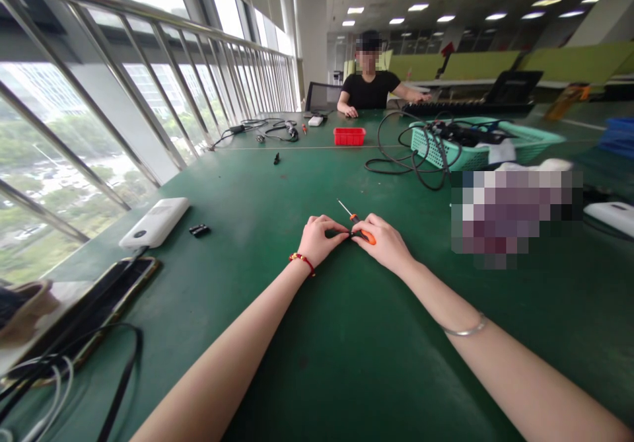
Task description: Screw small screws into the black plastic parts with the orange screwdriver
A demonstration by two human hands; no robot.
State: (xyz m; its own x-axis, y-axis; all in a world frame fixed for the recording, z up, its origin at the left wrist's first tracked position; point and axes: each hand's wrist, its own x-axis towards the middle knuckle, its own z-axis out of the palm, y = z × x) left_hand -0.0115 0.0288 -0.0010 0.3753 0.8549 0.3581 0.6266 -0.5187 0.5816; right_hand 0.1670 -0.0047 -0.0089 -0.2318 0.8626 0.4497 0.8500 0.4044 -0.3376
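My right hand point(384, 242) is closed around a screwdriver point(367, 236) with an orange and black handle. Its thin metal shaft points up and away to the left. Thumb and fingertips of my left hand point(321, 236) pinch a tiny dark piece point(351, 234) where the two hands meet, just above the green table. The fingers of my right hand also touch that spot, and the piece is too small to name.
A white power bank point(156, 222) and a small black part point(199, 230) lie to the left, near a phone point(94, 310) with cables. Farther back are a red bin point(349, 137), a black clip-like piece point(277, 158) and a teal basket point(460, 154) of cables. A person point(369, 88) sits opposite.
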